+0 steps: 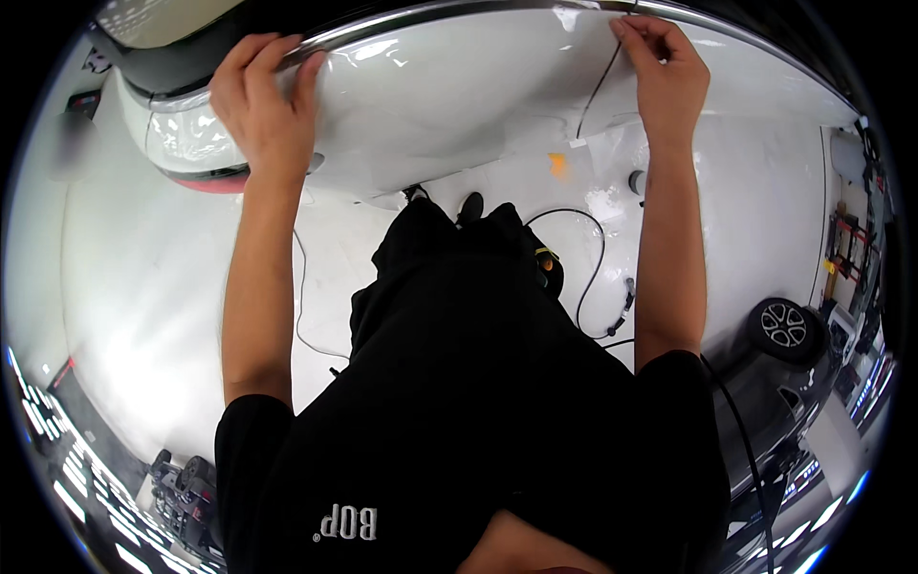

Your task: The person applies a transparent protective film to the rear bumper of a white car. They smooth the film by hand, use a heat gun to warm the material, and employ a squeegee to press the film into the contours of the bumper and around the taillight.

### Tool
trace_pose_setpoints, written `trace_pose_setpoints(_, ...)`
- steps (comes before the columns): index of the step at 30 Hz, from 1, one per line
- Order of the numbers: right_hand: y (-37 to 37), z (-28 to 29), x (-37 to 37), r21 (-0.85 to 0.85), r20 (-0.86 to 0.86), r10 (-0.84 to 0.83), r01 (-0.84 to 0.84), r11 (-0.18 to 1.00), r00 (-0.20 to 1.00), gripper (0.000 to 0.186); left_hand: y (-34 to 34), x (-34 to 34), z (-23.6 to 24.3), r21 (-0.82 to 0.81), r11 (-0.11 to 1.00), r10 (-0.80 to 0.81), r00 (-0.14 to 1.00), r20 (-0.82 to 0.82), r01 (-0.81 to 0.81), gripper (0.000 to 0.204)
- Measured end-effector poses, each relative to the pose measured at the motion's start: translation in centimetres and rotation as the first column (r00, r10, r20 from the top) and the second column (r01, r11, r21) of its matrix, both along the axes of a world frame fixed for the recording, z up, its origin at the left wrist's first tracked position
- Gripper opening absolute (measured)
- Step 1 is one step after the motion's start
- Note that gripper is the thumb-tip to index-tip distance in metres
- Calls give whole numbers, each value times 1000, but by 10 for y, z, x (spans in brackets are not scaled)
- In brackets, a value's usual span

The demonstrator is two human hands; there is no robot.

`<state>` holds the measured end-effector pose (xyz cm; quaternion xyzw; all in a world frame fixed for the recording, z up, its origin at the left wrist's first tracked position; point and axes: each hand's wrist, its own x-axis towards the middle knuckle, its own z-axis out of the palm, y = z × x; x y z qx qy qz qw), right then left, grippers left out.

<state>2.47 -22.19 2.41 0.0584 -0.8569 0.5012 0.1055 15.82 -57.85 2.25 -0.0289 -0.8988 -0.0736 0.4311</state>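
Observation:
A white car's side panel (459, 91) stretches across in front of me, edged along its top by a shiny chrome trim strip (382, 26). At the left part of that strip, my left hand (266, 105) has its bent fingers and thumb on either side of the trim. My right hand (671, 81) is at the trim farther right, beside the dark vertical panel gap (600, 91). Thumb and forefinger are pinched together there; what lies between them, if anything, is too small to make out. Both arms reach forward, well apart.
A red tail light (206, 183) sits at the car's left end. Around my feet, a black cable (601, 239) loops over the pale floor (153, 316). A dark car with a spoked wheel (784, 323) stands behind at right; a wheeled cart (182, 488) is at lower left.

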Motion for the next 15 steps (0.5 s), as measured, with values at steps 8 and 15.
trace_pose_setpoints(8,-7,2,-4,-246,19,-82,84,966,996,9,14,53,-69,-34,998,57,971,230,-51,68)
trace_pose_setpoints(15,-7,7,-9,-234,-36,-145,133,963,989,14,-17,40,-71,-193,980,76,982,175,-42,79)
